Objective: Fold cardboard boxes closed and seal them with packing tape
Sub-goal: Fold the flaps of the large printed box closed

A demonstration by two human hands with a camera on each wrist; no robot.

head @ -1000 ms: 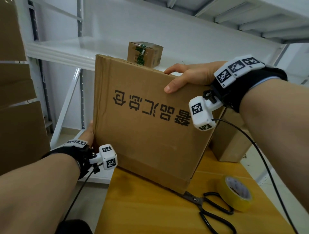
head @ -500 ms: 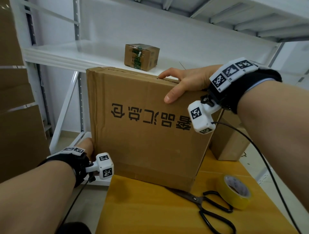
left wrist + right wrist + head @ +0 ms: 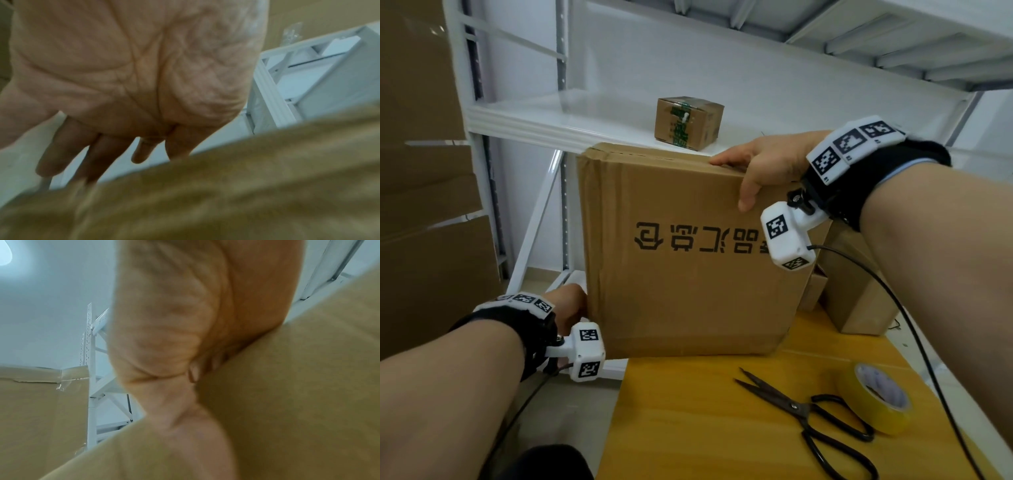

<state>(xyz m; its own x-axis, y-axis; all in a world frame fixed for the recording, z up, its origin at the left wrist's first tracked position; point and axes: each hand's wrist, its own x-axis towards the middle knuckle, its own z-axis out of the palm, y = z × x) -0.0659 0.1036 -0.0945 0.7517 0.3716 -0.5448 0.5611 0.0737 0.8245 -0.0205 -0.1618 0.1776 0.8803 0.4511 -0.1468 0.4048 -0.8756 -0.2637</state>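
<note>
Your right hand (image 3: 763, 168) gripped the box (image 3: 681, 253) by its top corner, and your left hand (image 3: 566, 308), fingers straight, pressed its side. The box stood at the table's (image 3: 688, 428) back edge. It looked stiff and light, so hold its corners.

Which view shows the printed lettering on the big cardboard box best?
The head view: the big cardboard box faces the camera with its black lettering upside down, the right end hidden behind the wrist camera. The left wrist view shows only blurred brown cardboard below the left hand; the right wrist view shows plain cardboard beside the right hand.
</note>
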